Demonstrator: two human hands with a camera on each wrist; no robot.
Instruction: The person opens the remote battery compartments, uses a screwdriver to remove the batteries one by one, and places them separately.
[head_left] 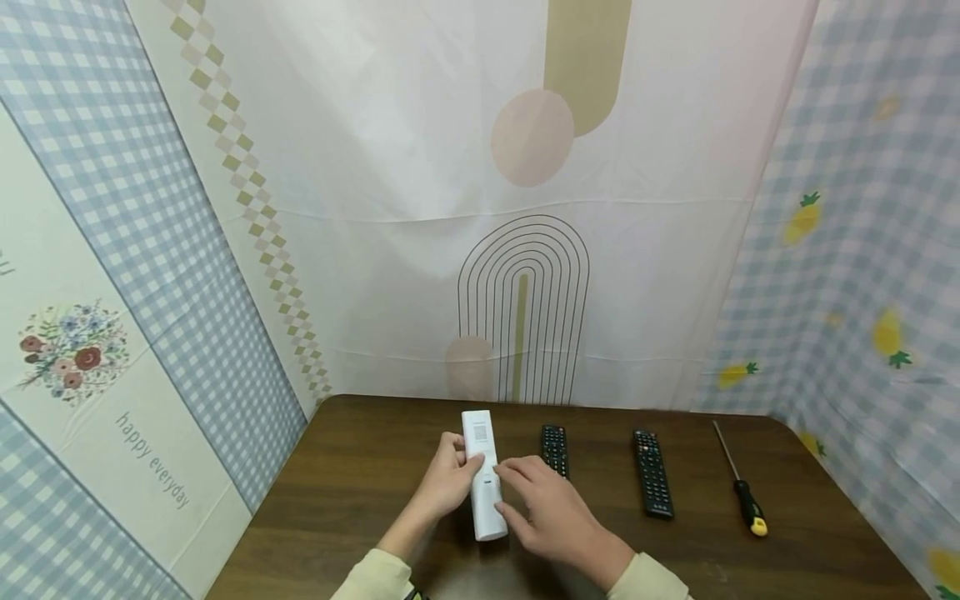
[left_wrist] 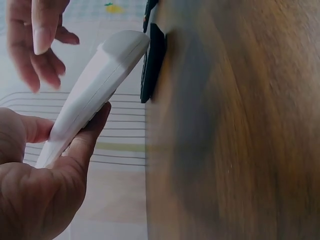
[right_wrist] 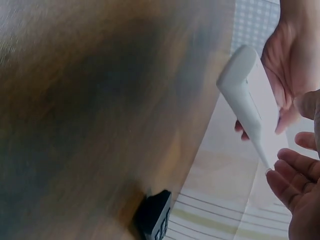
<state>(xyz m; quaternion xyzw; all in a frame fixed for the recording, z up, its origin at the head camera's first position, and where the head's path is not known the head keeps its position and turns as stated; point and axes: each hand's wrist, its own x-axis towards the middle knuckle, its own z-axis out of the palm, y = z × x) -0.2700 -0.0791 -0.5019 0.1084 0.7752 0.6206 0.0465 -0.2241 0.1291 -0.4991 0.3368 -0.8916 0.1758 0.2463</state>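
My left hand (head_left: 444, 482) grips a white remote control (head_left: 489, 510) by its far half, thumb on the upper face and fingers beneath. Its back is turned up, with a printed label and square code near the far end. In the left wrist view, the white remote control (left_wrist: 100, 82) is tilted and held above the table. Beside it on the right, my right hand (head_left: 551, 512) hovers with its fingers loosely bent. From the left wrist, a gap shows between the right hand (left_wrist: 37, 45) and the remote; nothing is between its fingers.
On the brown wooden table (head_left: 337, 500), a black remote control (head_left: 555, 450) lies just beyond my right hand. Another black remote control (head_left: 653, 473) is farther right, then a screwdriver (head_left: 744, 492) with a black and yellow handle. A patterned white cloth (head_left: 390, 292) hangs behind the table.
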